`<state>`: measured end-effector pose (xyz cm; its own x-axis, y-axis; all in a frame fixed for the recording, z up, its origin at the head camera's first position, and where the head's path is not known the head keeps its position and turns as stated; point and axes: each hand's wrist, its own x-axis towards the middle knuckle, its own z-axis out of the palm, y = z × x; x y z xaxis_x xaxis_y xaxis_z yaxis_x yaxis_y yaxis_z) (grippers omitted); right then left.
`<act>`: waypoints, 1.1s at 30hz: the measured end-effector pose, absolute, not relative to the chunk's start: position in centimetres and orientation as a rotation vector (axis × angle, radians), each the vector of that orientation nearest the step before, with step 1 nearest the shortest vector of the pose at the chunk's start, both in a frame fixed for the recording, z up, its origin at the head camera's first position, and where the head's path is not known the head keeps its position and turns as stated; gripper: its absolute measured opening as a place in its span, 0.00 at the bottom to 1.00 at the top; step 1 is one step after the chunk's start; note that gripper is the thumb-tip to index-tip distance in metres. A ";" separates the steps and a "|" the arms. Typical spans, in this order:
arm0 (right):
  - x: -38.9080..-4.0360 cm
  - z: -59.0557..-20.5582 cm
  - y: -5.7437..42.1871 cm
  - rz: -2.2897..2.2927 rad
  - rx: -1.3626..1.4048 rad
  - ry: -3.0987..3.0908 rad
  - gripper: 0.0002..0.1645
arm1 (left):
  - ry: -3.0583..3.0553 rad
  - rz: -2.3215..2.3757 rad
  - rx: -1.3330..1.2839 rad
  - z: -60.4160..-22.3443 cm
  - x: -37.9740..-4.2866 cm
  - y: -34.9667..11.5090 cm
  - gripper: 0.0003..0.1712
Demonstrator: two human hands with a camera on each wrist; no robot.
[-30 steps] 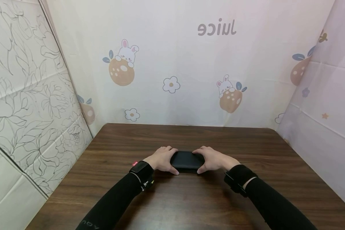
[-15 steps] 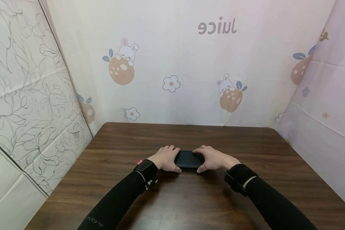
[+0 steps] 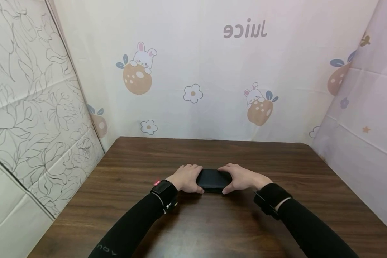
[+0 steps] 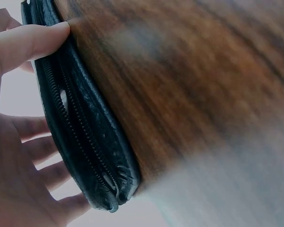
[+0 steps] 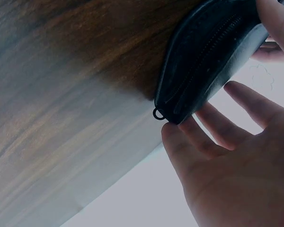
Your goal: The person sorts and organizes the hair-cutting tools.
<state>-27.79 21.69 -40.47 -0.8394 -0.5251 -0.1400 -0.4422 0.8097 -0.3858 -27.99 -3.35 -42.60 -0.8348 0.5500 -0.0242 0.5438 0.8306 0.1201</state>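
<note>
A black leather zip pouch [image 3: 214, 178] lies on the wooden table between both hands. My left hand [image 3: 186, 178] grips its left end, thumb on the near side and fingers along the far side. In the left wrist view, the zipper [image 4: 80, 127] runs along the pouch's side with its two rows of teeth apart and something pale between them. My right hand [image 3: 242, 178] holds the right end, the thumb near and the index finger at the far corner. The right wrist view shows a small ring [image 5: 158, 114] at that end of the pouch, with the other fingers spread behind it.
The brown wood-grain table [image 3: 142, 154] extends around the pouch. Behind it hangs a white curtain [image 3: 213, 71] printed with rabbits and fruit. A flower-patterned panel [image 3: 35, 107] stands at the left, and another printed curtain [image 3: 367, 150] at the right.
My left hand has shifted to the right, farther over the pouch's left end. The right hand keeps its hold. The head view has moved very slightly.
</note>
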 end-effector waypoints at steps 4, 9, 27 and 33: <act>-28.0 -40.6 22.5 -0.579 -0.697 2.741 0.51 | 2.953 0.173 0.882 -42.7 -27.9 -3.3 0.50; -28.3 -40.6 24.0 -0.695 -0.690 2.713 0.47 | 2.957 0.170 0.877 -42.9 -28.0 -3.4 0.50; -29.5 -41.7 25.5 -0.630 -0.655 2.903 0.17 | 2.962 0.162 0.869 -42.9 -27.9 -3.3 0.50; -29.7 -42.0 24.9 -0.547 -0.647 2.959 0.14 | 2.955 0.152 0.858 -42.8 -27.9 -3.2 0.50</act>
<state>-29.74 24.93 -41.99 -0.9098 -0.4148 0.0137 -0.3923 0.8487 -0.3548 -27.88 -3.23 -42.80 -0.8431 0.5369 -0.0305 0.5309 0.8401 0.1113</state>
